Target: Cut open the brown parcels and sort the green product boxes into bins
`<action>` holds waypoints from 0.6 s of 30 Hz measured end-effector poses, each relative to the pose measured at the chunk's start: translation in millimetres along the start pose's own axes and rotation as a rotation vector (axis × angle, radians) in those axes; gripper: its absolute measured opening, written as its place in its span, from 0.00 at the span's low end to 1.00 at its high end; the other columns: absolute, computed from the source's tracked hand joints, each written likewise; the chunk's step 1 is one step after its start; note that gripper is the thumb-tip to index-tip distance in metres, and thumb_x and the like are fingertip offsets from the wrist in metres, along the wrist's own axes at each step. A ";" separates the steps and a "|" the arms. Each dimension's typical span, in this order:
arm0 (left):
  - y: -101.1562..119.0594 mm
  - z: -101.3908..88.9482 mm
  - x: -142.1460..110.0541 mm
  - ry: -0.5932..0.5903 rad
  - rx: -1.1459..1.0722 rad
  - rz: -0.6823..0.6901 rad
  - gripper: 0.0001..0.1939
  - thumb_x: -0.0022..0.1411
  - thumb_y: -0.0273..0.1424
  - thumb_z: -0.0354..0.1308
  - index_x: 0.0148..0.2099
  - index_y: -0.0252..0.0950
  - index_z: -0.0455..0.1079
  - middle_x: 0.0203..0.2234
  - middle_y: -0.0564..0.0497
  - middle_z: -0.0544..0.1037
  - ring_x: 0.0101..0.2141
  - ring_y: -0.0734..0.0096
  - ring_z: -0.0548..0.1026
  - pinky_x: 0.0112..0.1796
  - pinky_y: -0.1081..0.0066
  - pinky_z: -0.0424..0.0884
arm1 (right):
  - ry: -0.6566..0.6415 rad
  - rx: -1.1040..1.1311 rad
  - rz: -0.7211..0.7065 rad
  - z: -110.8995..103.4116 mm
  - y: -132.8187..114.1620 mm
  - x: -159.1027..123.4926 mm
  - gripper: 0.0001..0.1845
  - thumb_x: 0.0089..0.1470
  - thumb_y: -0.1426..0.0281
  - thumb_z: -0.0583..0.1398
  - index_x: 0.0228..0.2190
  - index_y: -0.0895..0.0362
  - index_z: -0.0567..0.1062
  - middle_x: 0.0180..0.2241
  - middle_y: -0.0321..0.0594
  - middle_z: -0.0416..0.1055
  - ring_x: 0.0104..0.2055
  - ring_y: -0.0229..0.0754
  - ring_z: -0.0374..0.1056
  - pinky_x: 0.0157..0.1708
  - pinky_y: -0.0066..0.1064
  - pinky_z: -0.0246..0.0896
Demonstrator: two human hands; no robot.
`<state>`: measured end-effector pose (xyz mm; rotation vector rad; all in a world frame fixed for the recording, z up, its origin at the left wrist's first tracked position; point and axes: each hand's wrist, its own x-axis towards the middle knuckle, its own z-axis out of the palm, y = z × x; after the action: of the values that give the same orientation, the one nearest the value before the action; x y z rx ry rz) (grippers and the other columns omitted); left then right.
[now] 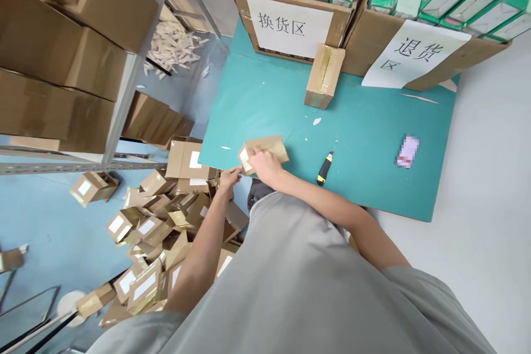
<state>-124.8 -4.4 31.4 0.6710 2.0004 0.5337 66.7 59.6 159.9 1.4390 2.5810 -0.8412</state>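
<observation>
A small cardboard box (271, 146) lies at the near left edge of the teal table, with a white label (244, 159) on its left end. Over its near side is my right hand (265, 166), fingers bent against the cardboard and gripping it by the label. My left hand (229, 180) is just off the table edge at the box's left end. Its fingers are pinched together; whatever is between them is too small to make out. To the right of the box lies a yellow and black utility knife (325, 168).
On the teal table (373, 138) are a taped carton (326, 77), a blurred-out pink object (407, 151) and paper scraps. Two open cartons (348, 38) of green boxes stand behind. Cardboard boxes (153, 232) pile on the floor at left, beside a shelf (120, 105) of cartons.
</observation>
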 end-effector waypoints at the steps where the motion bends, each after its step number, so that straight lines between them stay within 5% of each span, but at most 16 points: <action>1: -0.5 -0.5 1.4 -0.009 -0.028 -0.015 0.24 0.62 0.49 0.74 0.41 0.30 0.81 0.25 0.49 0.81 0.28 0.72 0.77 0.32 0.74 0.74 | 0.002 0.030 0.037 -0.7 14.5 -2.6 0.16 0.77 0.73 0.58 0.58 0.64 0.80 0.55 0.59 0.82 0.52 0.52 0.83 0.49 0.36 0.77; 4: 4.9 1.8 4.8 -0.057 -0.127 -0.023 0.23 0.58 0.46 0.77 0.43 0.31 0.82 0.33 0.46 0.86 0.35 0.69 0.81 0.39 0.71 0.79 | 0.047 0.241 0.174 2.1 65.4 -13.3 0.11 0.74 0.62 0.65 0.49 0.55 0.84 0.47 0.48 0.86 0.51 0.53 0.83 0.53 0.38 0.74; 9: 34.9 30.2 5.7 -0.151 -0.261 0.045 0.23 0.49 0.40 0.84 0.40 0.31 0.84 0.34 0.44 0.88 0.40 0.58 0.85 0.48 0.60 0.84 | 0.287 0.521 0.393 23.2 164.6 -31.9 0.05 0.64 0.67 0.72 0.36 0.54 0.85 0.39 0.44 0.87 0.45 0.52 0.83 0.53 0.39 0.72; 12: 55.7 52.6 1.5 -0.144 -0.138 0.082 0.17 0.52 0.38 0.82 0.39 0.32 0.85 0.32 0.45 0.88 0.40 0.54 0.87 0.48 0.59 0.84 | 0.310 0.725 0.530 36.5 212.4 -36.1 0.08 0.54 0.70 0.75 0.27 0.55 0.82 0.34 0.42 0.86 0.40 0.50 0.82 0.47 0.37 0.75; 18: 76.1 59.5 -13.6 -0.010 0.227 0.265 0.10 0.64 0.33 0.71 0.45 0.35 0.89 0.38 0.44 0.91 0.45 0.48 0.88 0.51 0.59 0.80 | 0.377 0.808 0.490 47.6 239.1 -40.3 0.07 0.51 0.69 0.75 0.26 0.54 0.83 0.34 0.41 0.87 0.39 0.49 0.82 0.46 0.37 0.76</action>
<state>-48.6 50.4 57.9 1.0863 1.9922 0.4602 272.3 103.9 30.1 2.4935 1.9529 -1.7580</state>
